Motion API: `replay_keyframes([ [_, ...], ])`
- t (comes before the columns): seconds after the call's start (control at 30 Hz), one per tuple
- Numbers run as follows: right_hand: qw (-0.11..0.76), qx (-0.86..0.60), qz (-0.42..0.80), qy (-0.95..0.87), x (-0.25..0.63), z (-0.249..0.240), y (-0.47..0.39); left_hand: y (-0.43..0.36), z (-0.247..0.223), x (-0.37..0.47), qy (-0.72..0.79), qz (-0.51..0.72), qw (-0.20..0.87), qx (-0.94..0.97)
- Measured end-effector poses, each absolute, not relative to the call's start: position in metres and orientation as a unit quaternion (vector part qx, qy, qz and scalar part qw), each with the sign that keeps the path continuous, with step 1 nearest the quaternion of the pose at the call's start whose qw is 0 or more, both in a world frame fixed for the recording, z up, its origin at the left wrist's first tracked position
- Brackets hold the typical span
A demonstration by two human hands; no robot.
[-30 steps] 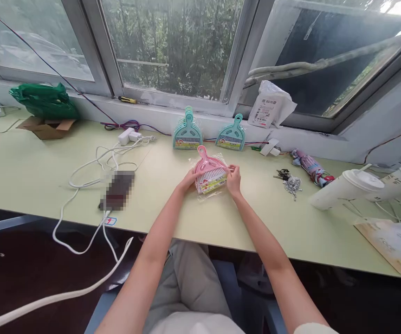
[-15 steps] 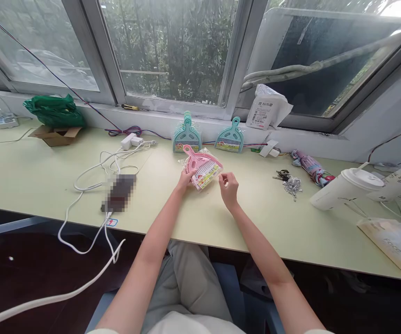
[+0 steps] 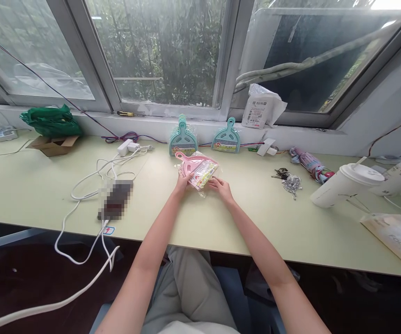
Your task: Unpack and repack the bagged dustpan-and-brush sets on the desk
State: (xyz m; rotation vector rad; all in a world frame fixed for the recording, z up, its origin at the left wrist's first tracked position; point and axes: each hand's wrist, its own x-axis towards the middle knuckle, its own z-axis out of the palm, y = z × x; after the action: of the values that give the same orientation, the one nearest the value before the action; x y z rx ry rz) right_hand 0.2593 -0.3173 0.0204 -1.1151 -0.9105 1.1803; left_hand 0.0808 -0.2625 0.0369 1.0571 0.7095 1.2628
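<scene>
Held over the middle of the table is a pink mini dustpan and brush set (image 3: 197, 170) in clear wrapping, with a printed label at its lower right. My left hand (image 3: 183, 182) grips its left side, thumb on top. At the lower right edge of the set, my right hand (image 3: 221, 188) has its fingers stretched toward the wrapping; whether they touch it I cannot tell. Behind stand a row of green dustpan sets (image 3: 183, 140) and a single green dustpan set (image 3: 226, 139), upright against the sill.
White cables (image 3: 82, 190) and a blurred dark device (image 3: 116, 199) lie on the left. A green bag (image 3: 51, 121) sits on a cardboard box (image 3: 52, 146). Toward the right are keys (image 3: 291, 183), a folded umbrella (image 3: 311, 164), white cups (image 3: 346, 185) and a paper bag (image 3: 395, 239).
My right hand has moved left to the set's edge, and its curled fingers have straightened. The pink set has tipped flatter in my left hand. The view has shifted slightly.
</scene>
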Motion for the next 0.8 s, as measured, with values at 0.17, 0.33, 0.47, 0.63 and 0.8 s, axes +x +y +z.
replay_keyframes([
  [0.17,0.648,-0.421,0.545,-0.326,0.261,0.019,-0.316,-0.269,0.038,0.088,0.319,0.498,0.628,0.505],
  [0.33,0.679,-0.467,0.510,-0.247,0.266,0.018,-0.318,-0.260,0.030,0.085,0.396,0.474,0.620,0.484],
  [0.47,0.678,-0.464,0.508,-0.259,0.270,0.025,-0.319,-0.247,0.018,0.079,0.423,0.495,0.609,0.453],
  [0.63,0.675,-0.446,0.522,-0.270,0.287,0.033,-0.320,-0.232,0.016,0.058,0.446,0.598,0.597,0.295],
  [0.8,0.723,-0.418,0.488,-0.253,0.314,0.034,-0.320,-0.222,0.023,0.008,0.400,0.724,0.536,0.169],
])
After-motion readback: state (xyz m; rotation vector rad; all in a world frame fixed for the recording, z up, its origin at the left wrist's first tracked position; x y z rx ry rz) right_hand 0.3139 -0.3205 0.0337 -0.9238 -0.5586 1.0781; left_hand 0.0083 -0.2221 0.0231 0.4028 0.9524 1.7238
